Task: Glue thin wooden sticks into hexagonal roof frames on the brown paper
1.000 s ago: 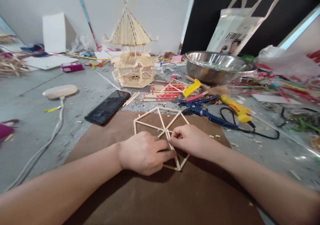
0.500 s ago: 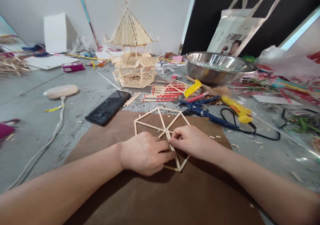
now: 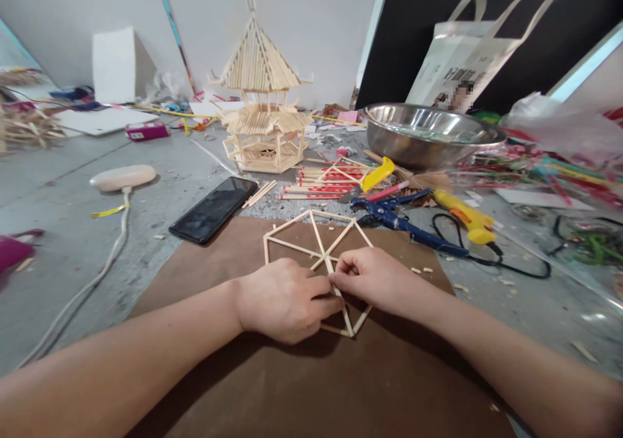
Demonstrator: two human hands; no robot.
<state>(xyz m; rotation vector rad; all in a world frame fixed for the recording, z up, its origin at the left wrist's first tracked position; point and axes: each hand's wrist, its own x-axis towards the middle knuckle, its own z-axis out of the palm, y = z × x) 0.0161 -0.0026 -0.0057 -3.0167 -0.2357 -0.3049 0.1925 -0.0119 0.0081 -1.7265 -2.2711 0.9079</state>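
Note:
A flat wheel-like frame of thin wooden sticks point(image 3: 341, 232), with spokes meeting at its centre, lies on a brown sheet point(image 3: 311, 392). My left hand point(image 3: 287, 302) covers the frame's left front part, its fingers closed on the spoke that runs toward me. Just right of it, my right hand point(image 3: 365, 276) pinches the same spoke close to the hub. The fingertips of both hands are nearly side by side. Parts of the frame's rim and spokes are hidden beneath the hands.
Behind the sheet stands a stick pagoda model point(image 3: 263, 68). A black phone point(image 3: 214, 211) lies left, red-marked sticks point(image 3: 311, 185) in the middle. To the right are a yellow-handled knife point(image 3: 378, 174), blue cutter point(image 3: 413, 230), yellow glue gun point(image 3: 464, 217) and steel basin point(image 3: 428, 146).
The whole scene has shifted slightly right and down in the view. Both hands keep nearly the same place on the frame, with no clear change in their hold.

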